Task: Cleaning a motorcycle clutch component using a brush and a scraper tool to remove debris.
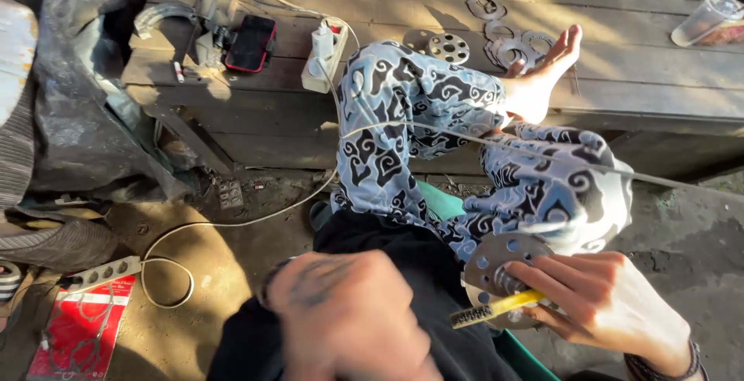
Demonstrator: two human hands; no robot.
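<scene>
1. Right hand (pixel 612 296) first — its fingers (pixel 554 274) are curled around the rim of a round metal disc (pixel 496 261) with a ring of holes, gripping it near the person's right knee, low and right in the scene.
2. A yellow tape measure blade (pixel 496 308) lies across the face of the disc, pinned under those same fingers, its dark end poking out to the left.
3. Left hand (pixel 349 319) is blurred, close to the camera, just left of the disc. The knuckles look bunched, as if closed, but what it grips, if anything, I cannot tell.
4. Judging progress: the disc is in hand and the tape is laid on it, so the measuring looks under way — whether a reading is taken, nothing shows.
5. Outward now: patterned blue-and-white trousers (pixel 403 117), one bare foot (pixel 542 79) propped up on the wooden platform (pixel 659 94).
6. On that platform, far side, more discs and flat rings (pixel 508 44) lie loose beside the foot — these look untouched, so I'd say several pieces are left.
7. Far left on the platform: a phone in a red case (pixel 250 43) and a white power strip (pixel 325 55), its cable (pixel 256 214) trailing down across the dirt ground.
</scene>
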